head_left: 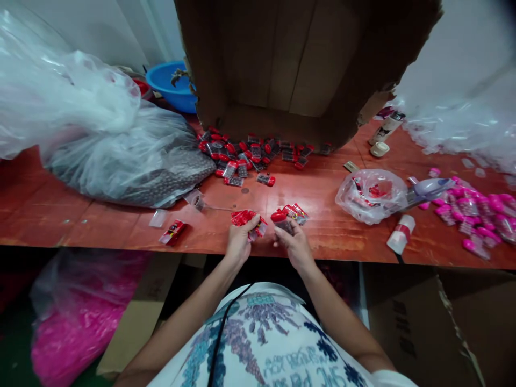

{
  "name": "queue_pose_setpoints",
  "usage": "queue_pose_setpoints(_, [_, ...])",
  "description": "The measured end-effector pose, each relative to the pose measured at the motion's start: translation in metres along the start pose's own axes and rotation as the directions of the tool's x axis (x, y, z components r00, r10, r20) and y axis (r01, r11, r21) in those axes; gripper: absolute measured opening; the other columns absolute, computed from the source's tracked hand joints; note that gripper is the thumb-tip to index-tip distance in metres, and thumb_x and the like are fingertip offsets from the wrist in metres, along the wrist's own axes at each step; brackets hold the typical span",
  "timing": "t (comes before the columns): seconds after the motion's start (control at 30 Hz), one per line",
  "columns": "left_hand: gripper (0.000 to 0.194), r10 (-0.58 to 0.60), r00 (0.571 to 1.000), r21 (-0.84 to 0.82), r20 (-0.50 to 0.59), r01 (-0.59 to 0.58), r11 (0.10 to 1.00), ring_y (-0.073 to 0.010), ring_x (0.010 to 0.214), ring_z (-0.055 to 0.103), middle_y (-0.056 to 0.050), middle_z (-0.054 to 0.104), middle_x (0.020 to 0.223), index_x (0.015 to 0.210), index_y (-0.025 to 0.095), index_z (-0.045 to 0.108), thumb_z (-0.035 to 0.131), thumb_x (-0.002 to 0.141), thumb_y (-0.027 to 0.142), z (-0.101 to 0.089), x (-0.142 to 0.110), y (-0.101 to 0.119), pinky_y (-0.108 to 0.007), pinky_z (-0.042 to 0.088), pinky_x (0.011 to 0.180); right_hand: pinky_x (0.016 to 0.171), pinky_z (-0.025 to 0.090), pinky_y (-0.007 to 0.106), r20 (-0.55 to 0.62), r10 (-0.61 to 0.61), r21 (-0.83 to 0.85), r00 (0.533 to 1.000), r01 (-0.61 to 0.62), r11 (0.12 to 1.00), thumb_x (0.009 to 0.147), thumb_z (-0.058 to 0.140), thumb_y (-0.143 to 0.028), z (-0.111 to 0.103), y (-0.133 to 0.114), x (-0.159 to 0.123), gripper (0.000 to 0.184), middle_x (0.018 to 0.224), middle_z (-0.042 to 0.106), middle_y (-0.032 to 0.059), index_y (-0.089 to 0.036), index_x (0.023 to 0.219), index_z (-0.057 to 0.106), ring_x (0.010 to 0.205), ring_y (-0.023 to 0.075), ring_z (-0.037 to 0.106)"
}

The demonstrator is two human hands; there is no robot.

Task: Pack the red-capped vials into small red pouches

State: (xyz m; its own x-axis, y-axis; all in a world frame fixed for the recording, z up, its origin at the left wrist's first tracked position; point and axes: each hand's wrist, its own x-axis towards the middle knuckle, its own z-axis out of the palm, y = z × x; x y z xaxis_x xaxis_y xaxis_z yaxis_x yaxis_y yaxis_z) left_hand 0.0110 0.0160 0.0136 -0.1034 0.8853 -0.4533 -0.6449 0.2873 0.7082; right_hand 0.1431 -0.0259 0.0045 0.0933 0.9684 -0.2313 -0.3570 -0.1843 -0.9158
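My left hand (239,239) is closed on a fanned bunch of small red printed packets (241,217) at the front edge of the table. Just to its right, my right hand (295,244) pinches a small clear case with a red cap (279,219), dark inside. Behind those fingers more red-and-yellow printed packets (297,213) show; whether the hand holds them or they lie on the table, I cannot tell. A heap of similar red-capped cases (242,153) lies farther back, with a single case (266,180) in front of it.
A torn cardboard box (298,59) stands on its side behind the heap. Left are a large plastic bag of dark pieces (133,166), a blue basin (171,86) and a red packet stack (173,232). Right are a clear bag (368,196), a white roll (401,235) and pink-capped cases (471,209).
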Motion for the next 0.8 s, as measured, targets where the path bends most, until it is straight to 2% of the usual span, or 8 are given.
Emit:
queue_pose_setpoints(0.13, [0.024,0.025,0.999,-0.021,-0.046,-0.026,0.999,-0.01,0.053,0.06,0.002,0.065,0.059,0.062,0.012,0.064,0.084,0.051,0.016,-0.003,-0.001,0.009,-0.022,0.048,0.059,0.044,0.044,0.02,0.094,0.002,-0.099,0.996,0.007,0.995,0.08,0.063,-0.042,0.01,0.004,-0.012,0.034,0.058,0.054,-0.0068,-0.023,0.108,0.055,0.047,0.0094,0.05])
queue_pose_setpoints(0.3, [0.025,0.045,0.995,-0.085,-0.088,-0.053,0.995,-0.0112,0.054,0.062,0.0,0.068,0.061,0.064,0.012,0.065,0.084,0.048,0.013,-0.01,-0.001,0.012,-0.024,0.051,0.06,0.045,0.043,0.02,0.09,-0.105,-0.328,0.99,0.129,0.936,0.084,0.058,-0.042,0.01,0.009,-0.017,0.036,0.068,0.057,-0.0047,-0.023,0.115,0.055,0.048,0.0086,0.05])
queue_pose_setpoints(0.37, [0.026,0.053,0.995,-0.095,-0.082,-0.06,0.994,-0.0115,0.054,0.062,0.0,0.068,0.062,0.065,0.011,0.066,0.085,0.048,0.014,-0.011,-0.002,0.011,-0.024,0.051,0.059,0.052,0.047,0.022,0.085,-0.166,-0.408,0.983,0.186,0.894,0.084,0.057,-0.04,0.011,0.011,-0.017,0.037,0.076,0.061,-0.0022,-0.022,0.117,0.055,0.055,0.0102,0.055])
queue_pose_setpoints(0.43, [0.026,0.071,0.995,-0.094,-0.074,-0.078,0.992,-0.0115,0.053,0.062,0.0,0.068,0.061,0.064,0.012,0.065,0.085,0.048,0.014,-0.012,-0.003,0.01,-0.025,0.051,0.058,0.065,0.051,0.025,0.103,-0.24,-0.475,0.965,0.259,0.841,0.083,0.059,-0.036,0.012,0.012,-0.017,0.038,0.091,0.065,0.0016,-0.022,0.118,0.055,0.071,0.0137,0.061])
queue_pose_setpoints(0.53, [0.025,0.124,0.989,-0.083,-0.076,-0.13,0.988,-0.0108,0.052,0.061,0.001,0.066,0.059,0.063,0.012,0.065,0.085,0.048,0.014,-0.011,-0.006,0.011,-0.024,0.051,0.058,0.081,0.05,0.029,0.132,-0.326,-0.521,0.936,0.345,0.781,0.083,0.059,-0.033,0.014,0.012,-0.02,0.04,0.108,0.065,0.0054,-0.021,0.121,0.055,0.091,0.0179,0.063])
queue_pose_setpoints(0.67, [0.025,0.157,0.984,-0.065,-0.082,-0.163,0.985,-0.0108,0.054,0.061,0.0,0.067,0.06,0.063,0.011,0.065,0.084,0.048,0.015,-0.009,-0.008,0.014,-0.024,0.05,0.059,0.084,0.049,0.03,0.076,-0.418,-0.522,0.905,0.394,0.757,0.085,0.058,-0.033,0.016,0.013,-0.024,0.041,0.113,0.064,0.0069,-0.021,0.124,0.053,0.097,0.0191,0.062])
queue_pose_setpoints(0.8, [0.026,0.141,0.987,-0.07,-0.075,-0.146,0.987,-0.0112,0.053,0.06,0.001,0.066,0.06,0.063,0.011,0.064,0.084,0.047,0.015,-0.007,-0.009,0.014,-0.025,0.049,0.059,0.085,0.049,0.031,0.092,-0.391,-0.551,0.916,0.374,0.746,0.085,0.057,-0.033,0.017,0.011,-0.025,0.04,0.11,0.066,0.0061,-0.021,0.124,0.054,0.096,0.0197,0.063])
